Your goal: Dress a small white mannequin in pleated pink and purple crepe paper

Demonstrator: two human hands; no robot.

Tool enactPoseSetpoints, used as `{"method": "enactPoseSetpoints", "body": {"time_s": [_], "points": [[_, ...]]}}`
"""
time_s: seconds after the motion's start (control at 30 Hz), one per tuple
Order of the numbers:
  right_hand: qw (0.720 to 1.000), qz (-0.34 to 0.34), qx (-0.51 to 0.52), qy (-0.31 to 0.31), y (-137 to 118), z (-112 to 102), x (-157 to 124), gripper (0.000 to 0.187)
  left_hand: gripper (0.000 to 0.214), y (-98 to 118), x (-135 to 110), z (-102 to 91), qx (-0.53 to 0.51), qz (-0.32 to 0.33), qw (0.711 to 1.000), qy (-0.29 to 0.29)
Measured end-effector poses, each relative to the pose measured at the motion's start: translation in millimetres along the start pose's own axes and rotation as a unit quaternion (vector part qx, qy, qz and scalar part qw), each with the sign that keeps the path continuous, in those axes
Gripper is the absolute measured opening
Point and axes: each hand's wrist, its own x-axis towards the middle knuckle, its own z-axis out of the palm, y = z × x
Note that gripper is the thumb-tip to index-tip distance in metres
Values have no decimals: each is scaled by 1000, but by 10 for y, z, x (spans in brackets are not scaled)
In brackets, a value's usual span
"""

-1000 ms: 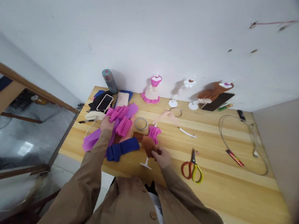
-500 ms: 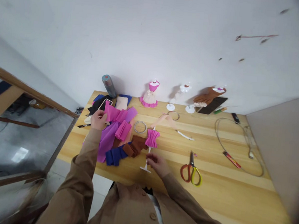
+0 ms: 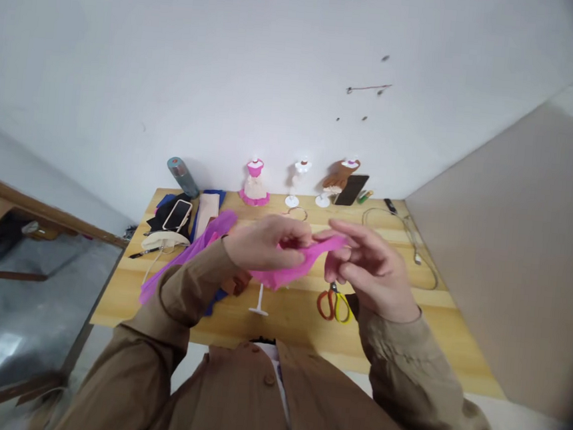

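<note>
Above the middle of the table, my left hand [image 3: 271,244] is closed on a strip of thin pink fabric [image 3: 291,272]. The strip runs to my right hand [image 3: 370,262], whose bent fingers hold its far end, the index finger stretched out. Below the strip, the white stem and foot of a small dress-form stand [image 3: 259,303] show; its upper part is hidden behind the fabric and my left hand. Purple fabric [image 3: 187,256] lies left of my hands, partly under my left sleeve. Some brown fabric [image 3: 237,284] and blue fabric [image 3: 215,300] peep out beside the stand.
Scissors [image 3: 333,306] with red and yellow handles lie below my right hand. Along the wall stand a bottle [image 3: 183,178], a pink-and-cream dressed form [image 3: 255,184], a white form [image 3: 300,176], a brown dressed form [image 3: 341,176] and a dark tablet-like panel [image 3: 351,190]. A phone [image 3: 177,215] lies left.
My left hand has carried the pink strip from the left pile to the middle. My right hand has left the stand and risen to the strip's other end. The view has turned right.
</note>
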Motion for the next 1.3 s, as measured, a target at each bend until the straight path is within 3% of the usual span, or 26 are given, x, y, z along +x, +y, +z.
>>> {"method": "enactPoseSetpoints", "body": {"time_s": [0.1, 0.2, 0.3, 0.47, 0.7, 0.93, 1.3], "points": [[996, 17, 6, 87, 56, -97, -61, 22, 12, -111, 268, 88, -41, -35, 998, -35], [985, 16, 32, 167, 79, -193, -93, 20, 10, -159, 405, 138, -81, -50, 995, -2], [978, 9, 44, 204, 32, -262, -126, 21, 12, -164, 433, 174, -133, -73, 988, 18], [975, 20, 34, 220, 35, -308, -206, 20, 16, -187, 340, 277, -185, -129, 973, 52], [976, 27, -9, 215, 146, -219, -237, 20, 27, -254, 137, 499, -237, -167, 938, 188], [956, -8, -94, 278, 305, -257, -164, 11, 28, -374, 81, 598, -273, -205, 907, 249], [945, 134, 71, 290, 467, -191, -373, 30, 29, -463, 71, 854, -310, -177, 872, 335]]}}
